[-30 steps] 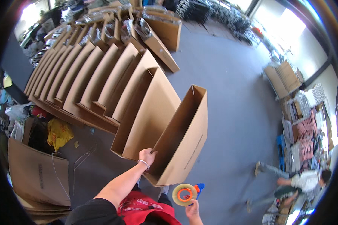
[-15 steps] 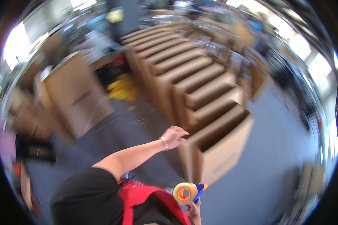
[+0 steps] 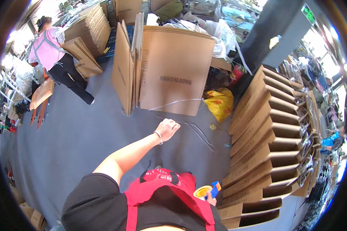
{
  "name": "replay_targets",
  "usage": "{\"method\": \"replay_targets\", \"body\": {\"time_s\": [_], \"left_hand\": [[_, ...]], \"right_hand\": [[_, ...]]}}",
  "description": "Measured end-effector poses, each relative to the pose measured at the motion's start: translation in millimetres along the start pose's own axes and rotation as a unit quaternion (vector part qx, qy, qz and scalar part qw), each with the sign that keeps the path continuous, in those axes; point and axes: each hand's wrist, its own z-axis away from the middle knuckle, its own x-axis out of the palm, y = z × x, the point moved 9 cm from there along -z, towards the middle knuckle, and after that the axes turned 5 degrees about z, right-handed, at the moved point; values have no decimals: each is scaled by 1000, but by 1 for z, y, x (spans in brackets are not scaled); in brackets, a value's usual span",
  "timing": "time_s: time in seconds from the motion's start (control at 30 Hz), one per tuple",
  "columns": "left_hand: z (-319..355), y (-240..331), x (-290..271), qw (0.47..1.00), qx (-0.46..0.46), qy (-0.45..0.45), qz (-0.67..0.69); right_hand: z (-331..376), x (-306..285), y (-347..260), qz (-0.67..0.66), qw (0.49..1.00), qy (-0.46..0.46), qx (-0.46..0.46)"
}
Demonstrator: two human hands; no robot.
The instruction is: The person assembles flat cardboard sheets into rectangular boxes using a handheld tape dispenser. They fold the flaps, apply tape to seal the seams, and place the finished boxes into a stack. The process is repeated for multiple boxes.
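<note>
My left arm reaches forward over the floor, and my left hand (image 3: 167,129) is loosely curled with nothing seen in it. A bracelet circles that wrist. Low by my red apron (image 3: 158,188), my right hand (image 3: 211,199) is closed on a blue and orange tape dispenser (image 3: 216,189) carrying a roll of tape (image 3: 202,192); the apron partly hides this hand. Beyond my left hand, flat cardboard sheets (image 3: 177,65) lean upright in a stack. To my right runs a long row of opened cardboard boxes (image 3: 254,150), their tops open.
A white strap (image 3: 200,134) lies looped on the grey floor ahead. A yellow bag (image 3: 219,104) sits beside the stack, near a dark pillar (image 3: 285,34). Another person (image 3: 52,50) in pink stands at far left by piled cardboard (image 3: 90,29). A second person (image 3: 332,140) in blue is at far right.
My view has swung left, so the box row now lies to my right and the leaning sheets ahead. My left hand has moved away from the boxes; the tape dispenser stays in my right.
</note>
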Motion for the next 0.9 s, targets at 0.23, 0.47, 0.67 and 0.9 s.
{"method": "replay_targets", "body": {"time_s": [0.23,0.47,0.67,0.9], "left_hand": [[-190,-80,-93,994,2,94,-49],[-384,-184,-210,968,-49,182,-165],[-465,-223,-290,947,-85,201,-235],[-321,-372,-436,817,-319,439,-197]], "right_hand": [[-109,85,-165,-44,998,-47,-22],[-237,209,-348,-12,992,-120,-23],[-312,270,-505,69,985,-129,-86],[-335,304,-584,68,974,-167,-134]]}}
